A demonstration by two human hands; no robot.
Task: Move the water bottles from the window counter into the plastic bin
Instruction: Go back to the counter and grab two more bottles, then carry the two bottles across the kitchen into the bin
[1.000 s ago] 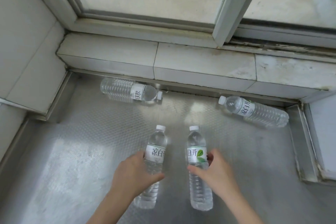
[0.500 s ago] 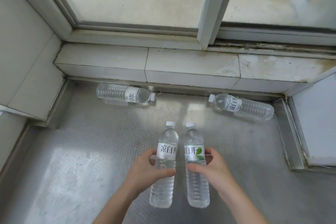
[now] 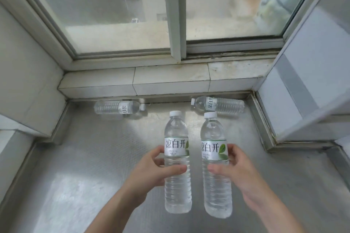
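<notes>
Head view: two clear water bottles are held upright, side by side, above a metal counter [image 3: 79,166]. The left bottle [image 3: 177,162] is gripped by the left hand [image 3: 149,170], thumb across its front. The right bottle [image 3: 216,166] is gripped by the right hand [image 3: 236,172]. Two more bottles [image 3: 117,107] [image 3: 219,104] are seen lying along the tiled sill [image 3: 170,77] beneath a window [image 3: 174,15].
</notes>
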